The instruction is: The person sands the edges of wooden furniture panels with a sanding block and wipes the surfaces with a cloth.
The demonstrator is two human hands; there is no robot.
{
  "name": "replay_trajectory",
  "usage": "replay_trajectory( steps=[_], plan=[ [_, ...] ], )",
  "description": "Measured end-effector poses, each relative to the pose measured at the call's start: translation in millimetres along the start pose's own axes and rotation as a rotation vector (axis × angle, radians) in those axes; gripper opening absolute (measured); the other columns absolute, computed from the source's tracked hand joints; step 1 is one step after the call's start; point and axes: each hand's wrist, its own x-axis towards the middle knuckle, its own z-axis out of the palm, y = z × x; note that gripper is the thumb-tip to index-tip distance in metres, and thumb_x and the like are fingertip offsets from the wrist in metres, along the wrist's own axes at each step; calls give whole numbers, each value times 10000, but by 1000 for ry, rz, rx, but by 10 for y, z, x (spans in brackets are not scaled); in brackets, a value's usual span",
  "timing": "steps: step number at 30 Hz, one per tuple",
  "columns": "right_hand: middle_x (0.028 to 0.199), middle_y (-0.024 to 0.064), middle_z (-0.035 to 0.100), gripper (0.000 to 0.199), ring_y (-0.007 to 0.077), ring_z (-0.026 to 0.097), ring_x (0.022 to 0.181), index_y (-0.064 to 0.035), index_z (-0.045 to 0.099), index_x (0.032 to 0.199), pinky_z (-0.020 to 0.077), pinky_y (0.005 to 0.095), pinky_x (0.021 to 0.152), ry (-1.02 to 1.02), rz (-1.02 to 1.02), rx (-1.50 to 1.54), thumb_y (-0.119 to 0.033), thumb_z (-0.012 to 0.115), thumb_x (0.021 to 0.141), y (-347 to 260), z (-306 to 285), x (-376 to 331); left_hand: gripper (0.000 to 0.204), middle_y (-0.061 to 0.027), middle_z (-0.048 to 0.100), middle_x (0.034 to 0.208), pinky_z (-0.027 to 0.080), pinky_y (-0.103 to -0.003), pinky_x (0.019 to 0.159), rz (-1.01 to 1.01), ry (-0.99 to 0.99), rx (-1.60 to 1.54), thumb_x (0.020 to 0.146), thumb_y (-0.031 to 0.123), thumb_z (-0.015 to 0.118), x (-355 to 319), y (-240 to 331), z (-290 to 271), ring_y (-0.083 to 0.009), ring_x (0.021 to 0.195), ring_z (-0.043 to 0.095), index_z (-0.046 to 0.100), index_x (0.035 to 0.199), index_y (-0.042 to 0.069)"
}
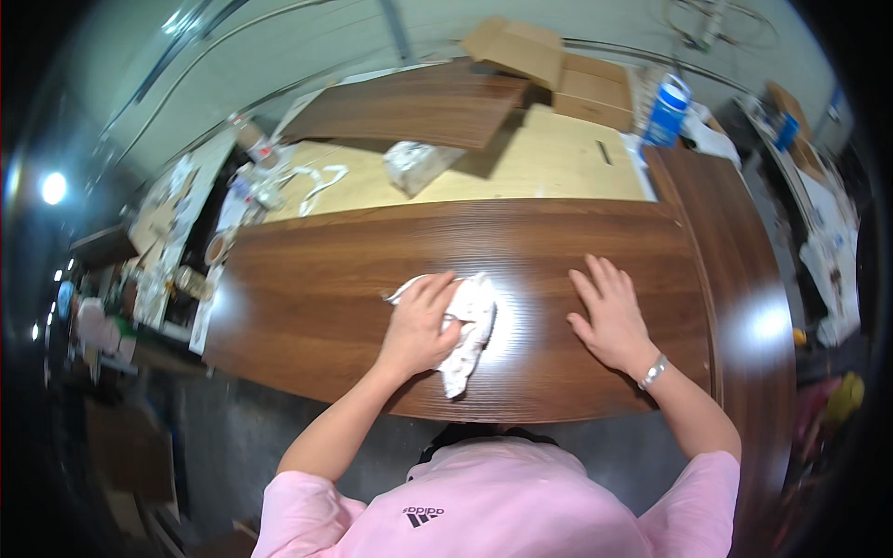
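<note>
A dark brown wood-grain panel lies flat in front of me. Near its middle, my left hand presses down on a crumpled white rag, with the fingers and thumb gripping its left side. The cloth spreads out to the right of that hand, and one end hangs toward me. My right hand rests flat on the right part of the same panel, fingers spread and holding nothing. A silvery bracelet circles the right wrist.
A second brown panel lies at the back on a pale board, beside a crumpled whitish bundle. Farther back are an open cardboard box and a blue bottle. Another long brown panel runs along the right.
</note>
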Motion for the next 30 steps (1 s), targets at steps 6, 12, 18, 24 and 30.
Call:
replay_trajectory(
  steps=[6,12,18,24,30],
  plan=[
    [1514,232,365,585,418,330,1395,-23,492,1383,261,522,1161,4,-43,-35,-233,667,866,-44,10,25,542,-170,540,1388,388,-463,1093,-23,32,-3,813,208,603,-36,5,-22,-352,1291,477,561,1327,39],
    [1521,221,360,596,416,324,1398,-17,481,1383,256,512,1164,-20,-17,-33,-170,666,837,-49,88,5,524,-211,555,1324,381,-480,1092,8,104,2,828,220,598,-114,-11,50,-345,1272,488,553,1308,16],
    [1521,215,372,641,382,328,1424,-9,427,1447,240,467,1182,-9,33,327,-196,629,867,-289,88,222,531,-226,547,1302,378,-494,1064,-24,209,-140,805,219,635,-88,-6,154,-382,1240,482,557,1283,3],
    [1534,281,318,805,434,386,1387,-16,382,1485,357,468,1118,-207,-158,474,-316,697,808,-1467,117,596,533,-211,564,1325,381,-496,1063,-8,416,-363,822,186,686,-377,-98,-333,-383,1242,503,563,1299,-18],
    [1507,258,361,626,456,458,1315,-13,575,1308,419,467,1071,-150,-168,359,17,656,688,-2145,418,820,403,-155,674,1143,518,-422,916,-61,614,-179,782,19,692,-1391,-809,-1349,-336,1046,636,652,1182,-6]
  ],
)
